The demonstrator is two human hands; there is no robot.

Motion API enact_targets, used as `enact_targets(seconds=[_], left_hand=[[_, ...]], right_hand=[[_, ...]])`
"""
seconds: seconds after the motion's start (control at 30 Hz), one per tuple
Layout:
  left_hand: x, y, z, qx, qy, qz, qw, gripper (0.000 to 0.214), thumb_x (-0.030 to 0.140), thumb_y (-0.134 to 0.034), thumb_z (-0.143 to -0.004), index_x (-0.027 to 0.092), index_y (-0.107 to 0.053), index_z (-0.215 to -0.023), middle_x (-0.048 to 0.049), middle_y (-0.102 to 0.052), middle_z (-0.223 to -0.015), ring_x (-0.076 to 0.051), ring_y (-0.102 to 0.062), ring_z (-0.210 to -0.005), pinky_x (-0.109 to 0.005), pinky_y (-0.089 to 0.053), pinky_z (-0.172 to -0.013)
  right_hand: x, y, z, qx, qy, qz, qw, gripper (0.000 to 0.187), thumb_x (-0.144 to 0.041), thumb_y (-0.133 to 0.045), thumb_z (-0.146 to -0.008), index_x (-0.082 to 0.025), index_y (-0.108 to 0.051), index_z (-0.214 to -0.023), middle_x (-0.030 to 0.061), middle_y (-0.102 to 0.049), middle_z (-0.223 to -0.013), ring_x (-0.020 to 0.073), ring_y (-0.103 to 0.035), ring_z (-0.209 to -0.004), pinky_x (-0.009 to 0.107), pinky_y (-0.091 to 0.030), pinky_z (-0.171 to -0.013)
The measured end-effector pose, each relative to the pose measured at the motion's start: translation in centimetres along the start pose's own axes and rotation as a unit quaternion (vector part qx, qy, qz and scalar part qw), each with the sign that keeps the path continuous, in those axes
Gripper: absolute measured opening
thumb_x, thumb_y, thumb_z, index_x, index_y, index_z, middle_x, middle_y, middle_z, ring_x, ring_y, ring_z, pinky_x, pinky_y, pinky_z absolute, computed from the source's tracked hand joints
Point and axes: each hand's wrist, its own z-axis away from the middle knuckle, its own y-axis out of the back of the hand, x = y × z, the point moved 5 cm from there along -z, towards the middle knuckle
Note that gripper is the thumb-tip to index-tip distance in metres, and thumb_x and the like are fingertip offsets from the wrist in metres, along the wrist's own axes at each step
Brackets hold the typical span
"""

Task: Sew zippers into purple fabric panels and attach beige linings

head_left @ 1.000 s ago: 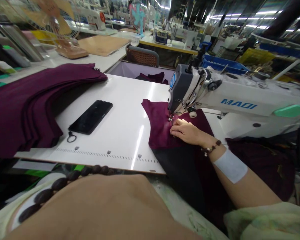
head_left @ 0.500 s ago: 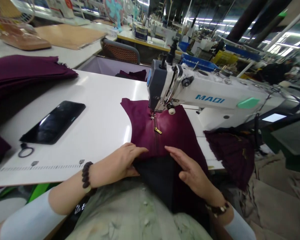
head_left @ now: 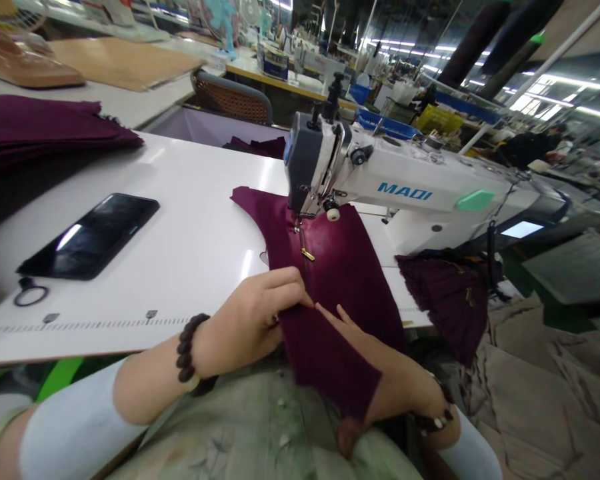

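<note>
A maroon fabric piece (head_left: 345,267) lies under the presser foot of the sewing machine (head_left: 405,180). A zipper with a gold pull (head_left: 307,255) runs down it just in front of the foot. My left hand (head_left: 263,310) pinches the fabric's near left part between thumb and curled fingers. A flap of the fabric (head_left: 325,353) is folded toward me and lies partly over my right hand (head_left: 385,367). That hand's fingers are stretched out toward the zipper line, fingertips beside my left fingers; its thumb shows below the flap, and the flap hides part of the palm.
A black phone (head_left: 90,233) with a ring strap (head_left: 30,293) lies on the white table (head_left: 195,200). Stacked maroon fabric (head_left: 45,133) is at the far left. Right of the machine bed hang maroon pieces with zippers (head_left: 450,293), beside beige cloth pieces (head_left: 545,373).
My left hand has closed on the fabric and moved slightly right. The near fabric edge is now folded over, covering the black part. My right hand has slid left, partly under the flap.
</note>
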Motion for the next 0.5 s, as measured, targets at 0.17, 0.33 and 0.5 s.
enact_targets(seconds=[0.17, 0.33, 0.5], left_hand=[[0.6, 0.4, -1.9, 0.033, -0.022, -0.009, 0.999, 0.017, 0.006, -0.043, -0.085, 0.016, -0.057, -0.087, -0.0042, -0.058, -0.082, -0.012, -0.057, -0.076, -0.022, -0.046, -0.063], [-1.2, 1.1, 0.9, 0.147, -0.002, -0.184, 0.972, 0.017, 0.015, -0.051, -0.087, 0.015, -0.053, -0.104, -0.0076, -0.054, -0.095, -0.016, -0.053, -0.087, -0.028, -0.047, -0.073], [-1.9, -3.6, 3.5, -0.011, -0.062, -0.277, 0.959, 0.021, 0.016, -0.036, -0.094, 0.012, -0.056, -0.098, -0.0024, -0.051, -0.071, -0.014, -0.046, -0.061, -0.026, -0.040, -0.053]], right_hand=[[1.7, 0.2, 0.4, 0.216, -0.048, -0.025, 0.975, 0.045, -0.026, -0.038, -0.090, -0.020, -0.040, -0.135, 0.0095, -0.050, -0.129, 0.0241, -0.044, -0.122, 0.052, -0.021, -0.109], [4.5, -0.5, 1.8, 0.285, -0.109, -0.159, 0.939, 0.047, -0.048, -0.032, -0.092, -0.022, -0.053, -0.125, 0.0078, -0.061, -0.113, 0.0259, -0.052, -0.112, 0.045, -0.040, -0.100], [3.9, -1.4, 2.0, 0.280, -0.080, -0.121, 0.949, 0.054, -0.049, -0.016, -0.094, -0.023, -0.041, -0.135, 0.0083, -0.062, -0.109, 0.0211, -0.046, -0.120, 0.041, -0.036, -0.106]])
